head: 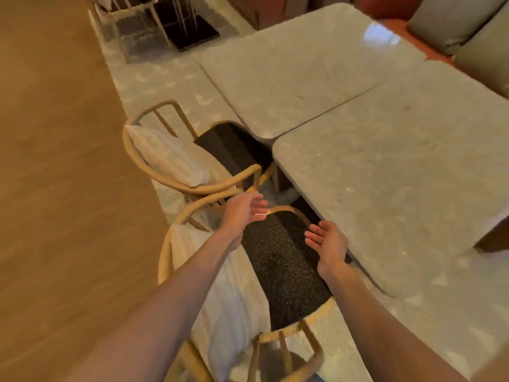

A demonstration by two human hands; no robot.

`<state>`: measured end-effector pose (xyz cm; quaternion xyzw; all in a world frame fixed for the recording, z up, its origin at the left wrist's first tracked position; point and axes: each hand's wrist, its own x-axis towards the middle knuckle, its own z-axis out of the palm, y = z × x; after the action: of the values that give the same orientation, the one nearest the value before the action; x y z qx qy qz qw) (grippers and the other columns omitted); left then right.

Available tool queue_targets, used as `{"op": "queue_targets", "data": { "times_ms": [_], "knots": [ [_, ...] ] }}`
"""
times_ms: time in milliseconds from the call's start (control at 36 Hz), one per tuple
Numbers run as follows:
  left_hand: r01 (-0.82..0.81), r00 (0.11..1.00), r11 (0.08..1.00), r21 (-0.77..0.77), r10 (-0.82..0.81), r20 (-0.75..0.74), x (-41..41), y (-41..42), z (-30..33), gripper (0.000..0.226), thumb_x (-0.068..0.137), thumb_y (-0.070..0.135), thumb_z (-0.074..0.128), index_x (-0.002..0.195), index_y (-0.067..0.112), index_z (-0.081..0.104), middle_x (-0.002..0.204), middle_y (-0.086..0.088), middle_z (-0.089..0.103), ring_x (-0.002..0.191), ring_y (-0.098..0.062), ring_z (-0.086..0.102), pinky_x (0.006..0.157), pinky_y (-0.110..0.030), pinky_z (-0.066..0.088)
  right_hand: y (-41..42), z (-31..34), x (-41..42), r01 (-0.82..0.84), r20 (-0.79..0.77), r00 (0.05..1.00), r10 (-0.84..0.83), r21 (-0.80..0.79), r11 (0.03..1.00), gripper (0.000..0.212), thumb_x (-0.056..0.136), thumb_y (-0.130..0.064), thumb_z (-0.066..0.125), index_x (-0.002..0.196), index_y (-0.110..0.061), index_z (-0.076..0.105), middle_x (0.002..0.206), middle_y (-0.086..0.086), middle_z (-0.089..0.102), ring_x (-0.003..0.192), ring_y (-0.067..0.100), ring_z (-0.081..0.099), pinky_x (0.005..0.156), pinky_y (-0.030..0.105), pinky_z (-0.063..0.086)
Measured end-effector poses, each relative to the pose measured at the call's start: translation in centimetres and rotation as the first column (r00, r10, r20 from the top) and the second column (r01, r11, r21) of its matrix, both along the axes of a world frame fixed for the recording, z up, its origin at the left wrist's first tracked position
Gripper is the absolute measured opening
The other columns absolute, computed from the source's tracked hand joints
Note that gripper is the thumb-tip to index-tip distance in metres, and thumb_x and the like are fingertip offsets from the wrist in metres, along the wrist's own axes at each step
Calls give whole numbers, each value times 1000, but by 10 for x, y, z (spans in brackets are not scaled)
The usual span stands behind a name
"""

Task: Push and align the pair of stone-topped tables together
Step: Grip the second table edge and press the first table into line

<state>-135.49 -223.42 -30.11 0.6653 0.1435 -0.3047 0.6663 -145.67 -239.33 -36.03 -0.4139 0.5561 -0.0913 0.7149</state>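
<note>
we see both grips wide and holding nothing, left hand [243,209] and right hand [327,244] above the chair [281,260], while the near counter [407,172] touches the far counter [300,75], so a push may catch the chair.

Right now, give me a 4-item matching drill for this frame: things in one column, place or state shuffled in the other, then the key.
Things
1. near stone-topped table
2. far stone-topped table
3. left hand
4. grey cushions

Place or state
A. against the bench at top right
B. open, above the near chair's wooden armrest
C. right beside the open right hand
D. behind the seam, with a bright reflection on its top

Pairs: 1-C, 2-D, 3-B, 4-A
</note>
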Motion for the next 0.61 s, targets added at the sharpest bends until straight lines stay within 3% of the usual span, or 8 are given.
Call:
{"op": "queue_targets", "data": {
  "times_ms": [56, 250, 444, 611],
  "knots": [
    [75, 997, 997, -3, -75, -14, 16, -5, -6, 23, 103, 18, 50, 110, 2, 66, 109, -19, 70, 99, -30, 69, 86, -40, 57, 3, -6, 0, 85, 4, 996, -85, 12, 996, 35, 101, -21, 46, 126, 0, 60, 105, 14, 71, 83, 25, 69, 70, 31, 56],
    [275, 955, 961, -14, -275, -109, 34, -32, -32, 32, 103, 15, 49, 129, -3, 55, 126, -26, 61, 113, -38, 64, 95, -49, 55, 28, -16, -17, 345, 14, 937, -349, 127, 930, 44, 105, -26, 45, 140, 1, 49, 129, 22, 63, 111, 35, 66, 94, 41, 55],
    [199, 938, 972, -124, -226, -263, 32, -68, -49, 39, 103, 22, 53, 135, 1, 48, 133, -25, 55, 117, -39, 60, 98, -54, 53, 16, -31, -36, 494, 71, 832, -551, 358, 792, 59, 103, -24, 51, 153, 1, 29, 145, 29, 47, 125, 43, 57, 101, 47, 51],
    [134, 914, 976, -171, -188, -360, 46, -106, -71, 58, 101, 24, 58, 150, 6, 34, 141, -26, 45, 121, -41, 57, 95, -55, 53, -23, -60, -39, 550, 115, 742, -660, 458, 698, 66, 102, -26, 57, 155, -6, 25, 153, 28, 37, 134, 42, 50, 109, 49, 46]
  ]
}}
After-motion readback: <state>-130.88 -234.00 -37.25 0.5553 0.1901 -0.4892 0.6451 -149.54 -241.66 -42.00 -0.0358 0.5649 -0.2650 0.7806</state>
